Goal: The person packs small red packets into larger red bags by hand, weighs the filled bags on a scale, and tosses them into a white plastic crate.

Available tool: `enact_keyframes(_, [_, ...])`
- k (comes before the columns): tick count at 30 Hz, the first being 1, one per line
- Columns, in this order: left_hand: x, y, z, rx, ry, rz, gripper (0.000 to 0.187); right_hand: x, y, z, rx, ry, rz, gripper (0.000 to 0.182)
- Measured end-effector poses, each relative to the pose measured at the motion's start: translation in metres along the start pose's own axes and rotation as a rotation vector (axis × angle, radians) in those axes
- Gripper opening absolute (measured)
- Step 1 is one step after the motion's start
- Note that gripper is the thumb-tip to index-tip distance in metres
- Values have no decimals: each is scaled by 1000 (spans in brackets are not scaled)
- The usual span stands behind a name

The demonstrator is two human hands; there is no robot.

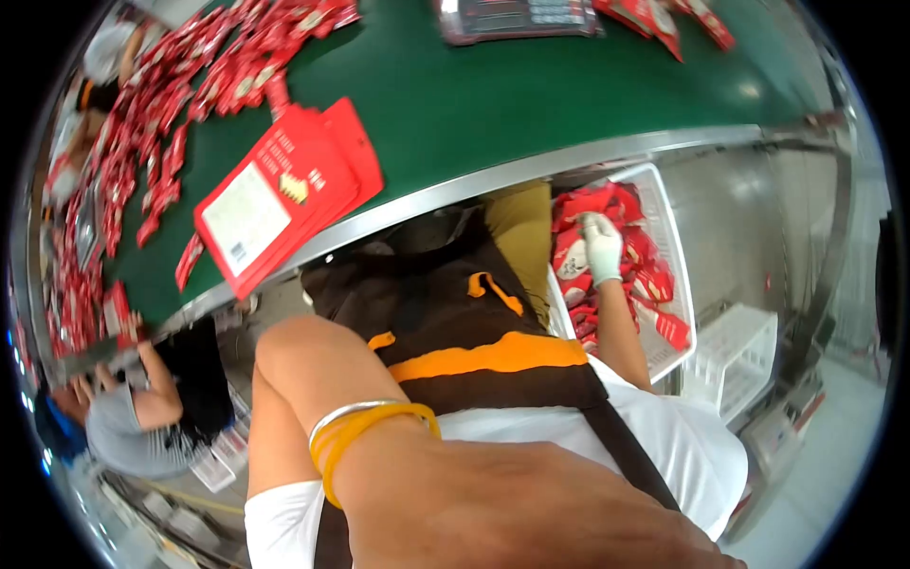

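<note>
My right hand (603, 248), in a white glove, reaches into a white plastic basket (675, 275) at my right side. Its fingers are bent and closed on a red packet (573, 258) at the top of the heap; the fingertips are partly hidden. My left hand (531, 512), bare, is raised very close to the camera, back of the hand towards me. A silver bangle and yellow bands (365, 427) circle its wrist. The left fingers run out of the frame at the bottom. A brown apron (427, 313) with orange trim covers my lap.
Large flat red pouches (313, 180) lie at the near edge of the green table (455, 114). Many small red packets (156, 123) are heaped at left. A clear plastic case (517, 21) sits at the back. Another white basket (735, 360) stands at right. A co-worker (142, 417) sits at left.
</note>
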State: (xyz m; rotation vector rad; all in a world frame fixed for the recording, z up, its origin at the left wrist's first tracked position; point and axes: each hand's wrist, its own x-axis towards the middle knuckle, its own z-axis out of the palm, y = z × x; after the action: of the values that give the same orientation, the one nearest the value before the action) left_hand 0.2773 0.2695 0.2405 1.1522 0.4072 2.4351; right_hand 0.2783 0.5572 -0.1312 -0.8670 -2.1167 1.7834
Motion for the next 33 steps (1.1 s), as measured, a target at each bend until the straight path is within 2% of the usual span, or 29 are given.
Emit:
enact_keyframes(2, [-4,8,3,41,25,59,109,-3,-59,18,-64,-17,-155,19])
enact_keyframes(5, [-11,19,5,91,35,141,113,0,-132,57,-62,-70,-221,21])
enact_keyframes(8, [-22,36,-6,174,-20,186,119,2,-179,126,24,-201,-304,22])
enact_keyframes(10, [-30,45,-9,223,-29,256,122,10,-186,179,-172,-372,-526,32])
enact_keyframes(12, [-36,52,-11,230,23,316,125,3,-200,250,-168,-530,-368,58])
enact_keyframes(14, [-40,61,-14,231,47,357,127,2,-208,314,-346,-612,-350,83])
enact_keyframes(16, [-41,71,-13,225,35,389,127,4,-206,372,-658,-487,-492,96])
enact_keyframes(17, [-42,78,-3,145,149,356,119,1,-218,386,-665,-489,-508,96])
enact_keyframes(19, [-46,101,-15,67,259,337,110,-6,-246,409,-802,-547,-339,99])
enact_keyframes(20, [-54,116,-45,56,-33,130,109,0,-244,414,-806,-546,-358,99])
enact_keyframes(22, [-62,136,-87,55,-332,-66,108,22,-222,414,-678,-625,-522,104])
enact_keyframes(23, [-64,141,-102,217,68,-46,82,23,-219,410,-603,-637,-528,102])
enact_keyframes(24, [-75,145,-133,525,265,-5,70,25,-216,405,-614,-641,-544,102])
enact_keyframes(26, [-96,155,-193,1134,710,-123,49,24,-211,397,-555,-665,-415,98])
enact_keyframes(27, [-121,143,-226,1685,810,-219,53,16,-211,391,-561,-664,-410,98])
enact_keyframes(28, [-145,138,-251,1993,809,-383,60,7,-214,386,-494,-638,-371,96])
enact_keyframes(29, [-163,135,-270,2121,750,-527,67,1,-219,383,-425,-610,-337,94])
enact_keyframes(33, [-187,128,-305,2225,711,-707,66,-20,-220,369,-457,-607,-235,86])
